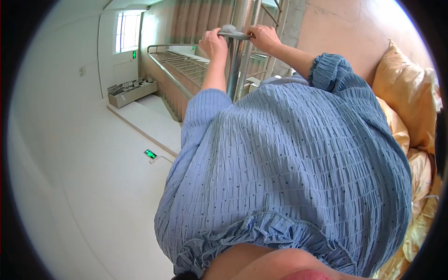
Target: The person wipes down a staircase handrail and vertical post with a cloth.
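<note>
A grey cloth (234, 34), pulled out into a narrow strip, spans between my two hands at the top of the view. My left hand (214, 45) is closed on its left end, and my right hand (265, 38) pinches the right end. The strip crosses a shiny metal handrail pipe (234, 70) and seems to touch it; whether it wraps around the pipe I cannot tell. A fuzzy grey bulge shows on the strip's upper edge near my left hand.
Stair railings (182, 67) and steps (198, 21) lie beyond the pipe. On the left, a long box (133, 92) with grey items stands by a white wall (84, 186) bearing a green exit sign (150, 154). Yellowish sacks (405, 93) are piled at my right.
</note>
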Motion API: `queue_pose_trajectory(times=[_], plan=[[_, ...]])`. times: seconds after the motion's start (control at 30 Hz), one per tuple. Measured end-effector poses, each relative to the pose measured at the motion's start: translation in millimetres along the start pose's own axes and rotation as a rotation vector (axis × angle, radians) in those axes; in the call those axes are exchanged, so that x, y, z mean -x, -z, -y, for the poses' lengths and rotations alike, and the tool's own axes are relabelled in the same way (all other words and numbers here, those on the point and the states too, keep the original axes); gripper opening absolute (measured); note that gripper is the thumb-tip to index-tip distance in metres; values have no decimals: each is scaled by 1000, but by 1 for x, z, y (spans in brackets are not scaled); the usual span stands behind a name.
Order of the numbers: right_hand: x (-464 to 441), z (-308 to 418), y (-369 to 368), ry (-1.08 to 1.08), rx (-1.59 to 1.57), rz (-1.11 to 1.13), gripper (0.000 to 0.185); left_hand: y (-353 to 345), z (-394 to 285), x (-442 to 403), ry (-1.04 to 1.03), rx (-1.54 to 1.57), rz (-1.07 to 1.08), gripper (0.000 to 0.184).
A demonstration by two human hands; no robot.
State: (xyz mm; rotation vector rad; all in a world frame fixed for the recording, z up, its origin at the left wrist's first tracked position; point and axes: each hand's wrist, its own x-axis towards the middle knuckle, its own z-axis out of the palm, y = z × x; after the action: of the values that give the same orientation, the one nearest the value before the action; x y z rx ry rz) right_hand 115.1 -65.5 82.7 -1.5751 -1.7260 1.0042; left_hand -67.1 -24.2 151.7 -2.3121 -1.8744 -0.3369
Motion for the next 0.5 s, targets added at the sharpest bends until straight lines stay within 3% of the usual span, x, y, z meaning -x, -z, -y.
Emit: queue_pose_trajectory(times=[0.1,0.23,0.3,0.47,0.5], plan=[[0,5,-4,-33,-5,-23,19,-6,4,-9,97,253,38,13],[10,21,-23,147,-67,256,22,8,31,24,43,34,44,11],[7,22,-20,174,-66,262,22,23,36,36,39,14,37,11],[-13,20,-1,148,-45,-12,17,20,32,11,39,-21,72,12],[-18,22,8,119,-88,-115,15,10,29,-7,82,104,74,11]])
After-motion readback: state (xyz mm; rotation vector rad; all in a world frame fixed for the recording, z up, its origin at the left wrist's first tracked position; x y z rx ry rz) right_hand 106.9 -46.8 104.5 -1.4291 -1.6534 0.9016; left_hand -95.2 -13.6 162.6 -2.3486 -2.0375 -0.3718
